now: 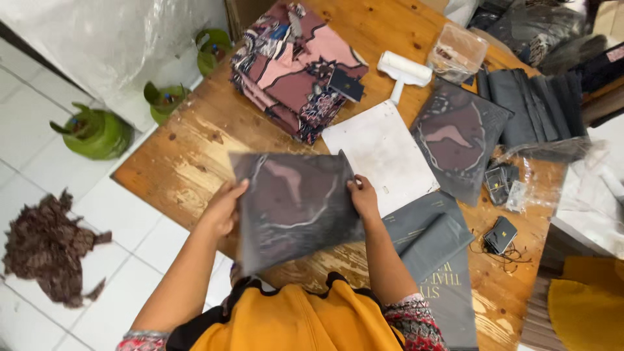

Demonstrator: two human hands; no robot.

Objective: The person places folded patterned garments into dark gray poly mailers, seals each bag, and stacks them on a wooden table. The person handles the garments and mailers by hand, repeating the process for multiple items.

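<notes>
I hold a dark translucent plastic bag (292, 208) with a folded pink-and-black patterned cloth inside, flat above the wooden table (188, 156). My left hand (224, 208) grips its left edge and my right hand (363, 197) grips its right edge. A stack of folded patterned cloths (292, 65) lies at the far side of the table with a small dark card (346, 84) on top. A second bagged cloth (458, 136) lies to the right, beyond a white board (380, 153).
A white lint roller (403, 71), a clear plastic box (457, 52), a pile of grey bags (533, 107), grey mailers (435, 240) and small dark tags (500, 234) lie on the table. Green gas cylinders (97, 133) and a brown cloth heap (49, 250) are on the tiled floor.
</notes>
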